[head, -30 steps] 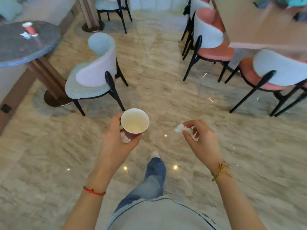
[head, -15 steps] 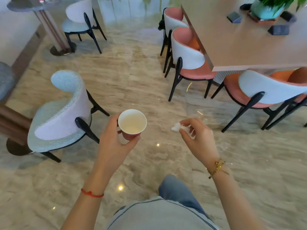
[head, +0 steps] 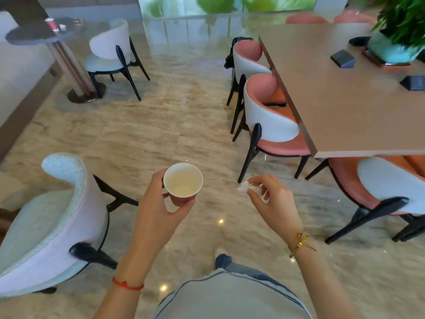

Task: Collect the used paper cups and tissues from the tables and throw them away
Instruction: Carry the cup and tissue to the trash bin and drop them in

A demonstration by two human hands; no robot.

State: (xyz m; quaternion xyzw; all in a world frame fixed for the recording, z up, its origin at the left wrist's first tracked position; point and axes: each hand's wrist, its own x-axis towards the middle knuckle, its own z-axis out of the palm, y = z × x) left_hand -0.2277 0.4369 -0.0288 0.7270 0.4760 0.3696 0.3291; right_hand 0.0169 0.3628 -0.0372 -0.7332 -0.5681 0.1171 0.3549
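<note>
My left hand [head: 158,203] holds a red paper cup [head: 182,184] upright at waist height; its white inside looks empty. My right hand [head: 273,201] pinches a crumpled white tissue [head: 245,186] between fingers and thumb, level with the cup and apart from it. Far off at the upper left, another red cup [head: 53,24] stands on a round dark table [head: 30,36], with a small blurred object [head: 61,26] beside it.
A pale blue chair [head: 53,222] stands close at my left. A long wooden table [head: 345,93] with pink chairs [head: 271,125] fills the right, bearing a potted plant [head: 395,42] and dark blocks. Marble floor [head: 179,120] stretches ahead between them. My leg shows below.
The view has swung up and forward as I walk: the near chair slid to the lower left and the far round table came into sight. Both hands kept their hold.
</note>
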